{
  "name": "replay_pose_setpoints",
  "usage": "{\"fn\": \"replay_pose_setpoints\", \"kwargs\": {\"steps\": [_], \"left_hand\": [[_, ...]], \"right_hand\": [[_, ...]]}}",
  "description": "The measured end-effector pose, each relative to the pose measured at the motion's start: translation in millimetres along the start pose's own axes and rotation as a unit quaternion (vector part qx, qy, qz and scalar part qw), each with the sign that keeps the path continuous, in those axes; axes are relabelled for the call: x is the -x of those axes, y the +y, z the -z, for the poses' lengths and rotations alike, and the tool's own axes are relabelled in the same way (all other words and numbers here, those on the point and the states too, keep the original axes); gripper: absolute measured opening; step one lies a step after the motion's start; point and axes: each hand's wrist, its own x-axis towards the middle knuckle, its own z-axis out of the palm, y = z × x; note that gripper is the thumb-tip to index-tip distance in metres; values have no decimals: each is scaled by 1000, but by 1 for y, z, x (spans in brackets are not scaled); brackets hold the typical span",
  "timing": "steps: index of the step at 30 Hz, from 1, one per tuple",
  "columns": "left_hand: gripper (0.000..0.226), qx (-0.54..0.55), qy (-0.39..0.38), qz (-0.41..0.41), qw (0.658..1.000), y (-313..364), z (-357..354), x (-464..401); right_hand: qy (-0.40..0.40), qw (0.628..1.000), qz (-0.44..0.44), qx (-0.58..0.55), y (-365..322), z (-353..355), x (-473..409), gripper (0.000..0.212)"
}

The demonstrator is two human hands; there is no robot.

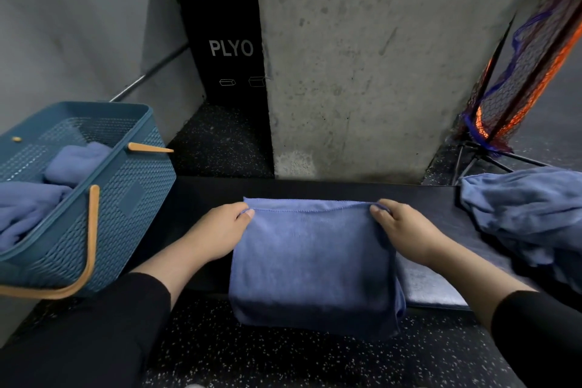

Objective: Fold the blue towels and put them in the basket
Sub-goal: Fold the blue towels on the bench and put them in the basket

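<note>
A folded blue towel (pixel 315 258) lies across a dark bench (pixel 434 201) in front of me, its lower part hanging over the near edge. My left hand (pixel 220 230) pinches its top left corner. My right hand (pixel 406 230) pinches the top right corner. A blue woven basket (pixel 126 186) with tan handles stands at the left and holds folded blue towels (pixel 75 161). A heap of unfolded blue towels (pixel 529 217) lies at the right end of the bench.
A concrete pillar (pixel 378 57) rises just behind the bench. A black and green plyo box (pixel 226 35) stands behind it to the left. A netted orange and blue frame (pixel 519 79) leans at the right. A light grey pad (pixel 428 287) lies under the towel's right side. Speckled rubber floor (pixel 283 356) lies below.
</note>
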Motion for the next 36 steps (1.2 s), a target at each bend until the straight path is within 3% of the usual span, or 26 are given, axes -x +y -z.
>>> {"fn": "replay_pose_setpoints", "kwargs": {"steps": [12, 15, 19, 21, 25, 28, 32, 36], "left_hand": [[42, -122, 85, 79, 986, 7, -12, -47], [38, -169, 121, 52, 977, 4, -17, -55], [14, -174, 119, -26, 977, -7, -26, -62], [14, -151, 107, -58, 981, -10, -28, -65], [37, -173, 59, -99, 978, -13, -25, -66], [28, -206, 42, -113, 971, -13, -22, -63], [20, -190, 61, -115, 973, -14, -16, -54], [20, -135, 91, -117, 980, -8, 4, -38]], "right_hand": [[18, 995, -75, 66, 14, -14, -59, 38], [29, 990, -90, 108, 18, -20, -65, 37], [71, 969, -67, 228, 20, -28, -60, 29], [77, 974, -23, 210, 22, -29, -61, 25], [1, 983, 20, 182, 28, -22, -67, 35], [-22, 984, 9, 179, 27, -21, -67, 32], [-3, 989, 8, 146, 19, -15, -61, 12], [41, 998, 36, -7, 7, 9, -45, 20]]}}
